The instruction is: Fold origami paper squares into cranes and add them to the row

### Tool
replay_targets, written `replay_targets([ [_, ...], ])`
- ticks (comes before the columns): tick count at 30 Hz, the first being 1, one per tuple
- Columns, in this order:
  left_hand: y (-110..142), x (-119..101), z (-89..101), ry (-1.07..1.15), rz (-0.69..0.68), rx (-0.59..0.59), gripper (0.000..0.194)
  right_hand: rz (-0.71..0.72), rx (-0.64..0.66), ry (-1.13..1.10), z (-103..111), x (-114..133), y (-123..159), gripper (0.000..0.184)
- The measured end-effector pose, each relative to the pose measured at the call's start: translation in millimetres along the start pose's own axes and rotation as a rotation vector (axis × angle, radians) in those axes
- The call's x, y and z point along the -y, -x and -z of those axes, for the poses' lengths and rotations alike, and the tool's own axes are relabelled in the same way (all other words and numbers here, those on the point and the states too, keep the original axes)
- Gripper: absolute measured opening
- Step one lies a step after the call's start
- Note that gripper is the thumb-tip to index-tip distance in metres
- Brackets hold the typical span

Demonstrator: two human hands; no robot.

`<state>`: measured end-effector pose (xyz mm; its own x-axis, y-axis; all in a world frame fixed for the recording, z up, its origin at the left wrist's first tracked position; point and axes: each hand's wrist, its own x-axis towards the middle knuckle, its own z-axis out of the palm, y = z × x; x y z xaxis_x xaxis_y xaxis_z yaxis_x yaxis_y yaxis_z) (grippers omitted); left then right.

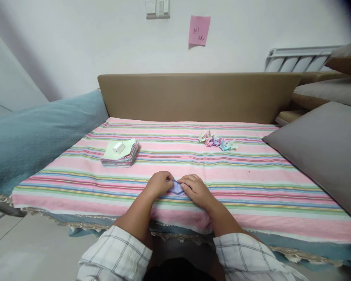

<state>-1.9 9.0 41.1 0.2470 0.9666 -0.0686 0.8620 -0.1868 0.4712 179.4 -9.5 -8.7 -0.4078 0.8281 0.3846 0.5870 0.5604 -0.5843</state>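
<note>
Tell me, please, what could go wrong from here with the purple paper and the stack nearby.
The striped cloth looks soft, so creases pressed into the purple paper may come out uneven. With the left hand and right hand both on it, opposite pulls could tear it. A bump might topple the white block off the paper stack.

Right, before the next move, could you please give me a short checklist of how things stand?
1. Left hand on the folded purple paper: ok, its fingers are at one side.
2. Right hand on that paper: ok, at the other side.
3. Crease alignment: cannot tell, fingers cover part of it.
4. White block on the paper stack: ok, resting on top.
5. Stack squared up: not ok, its edges look uneven.
6. Paper cranes away from both hands: ok, grouped farther back on the striped cloth.
</note>
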Motion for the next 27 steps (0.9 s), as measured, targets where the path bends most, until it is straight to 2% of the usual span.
replay_targets([
  [8, 6, 9, 5.0, 0.009, 0.056, -0.054, 0.009, 0.022, 0.020, 0.029, -1, 0, 0, 0.027],
  [12, 5, 10, 5.7, 0.002, 0.071, -0.058, 0.012, 0.038, 0.010, 0.034, -1, 1, 0, 0.029],
  [19, 4, 13, -2.2, 0.031, 0.058, -0.077, 0.006, 0.051, 0.005, 0.038, -2, 1, 0, 0.029],
  [24, 4, 18, -7.2, 0.090, 0.008, -0.099, 0.015, 0.050, -0.004, 0.037, -1, 2, 1, 0.027],
  [27, 9, 22, -5.7, 0.242, -0.144, -0.136, 0.022, 0.058, -0.016, 0.033, -1, 2, 1, 0.026],
])
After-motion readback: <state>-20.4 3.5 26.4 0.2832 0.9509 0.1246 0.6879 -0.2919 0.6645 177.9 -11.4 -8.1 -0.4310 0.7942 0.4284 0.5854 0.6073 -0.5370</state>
